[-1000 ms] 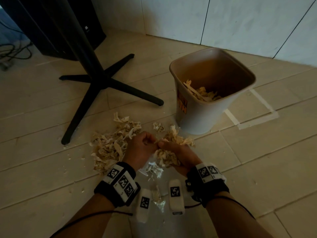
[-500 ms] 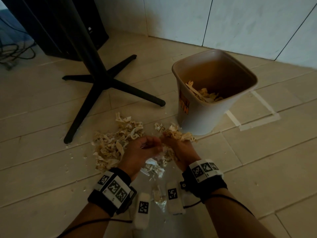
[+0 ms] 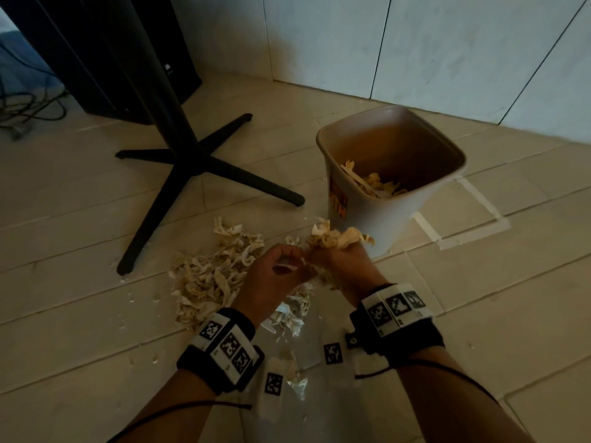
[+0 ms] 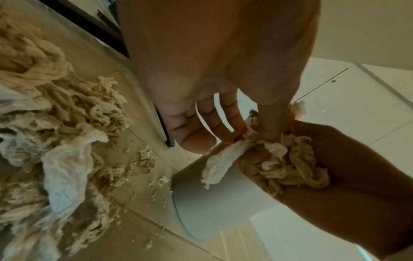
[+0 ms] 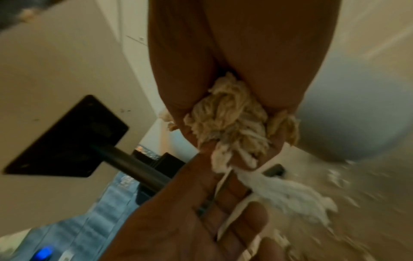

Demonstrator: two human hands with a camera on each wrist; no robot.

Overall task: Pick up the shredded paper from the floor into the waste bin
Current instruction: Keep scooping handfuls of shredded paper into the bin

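My right hand (image 3: pixel 340 255) grips a clump of beige shredded paper (image 3: pixel 335 236) just above the floor, close to the front left of the waste bin (image 3: pixel 361 219). The right wrist view shows the clump (image 5: pixel 225 121) bulging out of that fist (image 5: pixel 230 134). My left hand (image 3: pixel 281 270) is beside it with fingers (image 4: pixel 223 114) fairly straight, touching the clump (image 4: pixel 292 167) and a white strip (image 4: pixel 223 159) that hangs from it. A larger pile of shreds (image 3: pixel 214 276) lies on the floor to the left. The bin holds some shreds (image 3: pixel 374 183).
A black table's cross-shaped foot (image 3: pixel 192 167) stands on the tiled floor left of the bin. Behind it are a black box (image 3: pixel 112 59) and cables (image 3: pixel 28 107). White tape lines (image 3: pixel 467 231) mark the floor right of the bin. A white panelled wall (image 3: pixel 415 43) runs behind.
Both hands have lifted off the pile and moved forward toward the bin, the right hand carrying the gathered clump. The left hand has loosened beside it.
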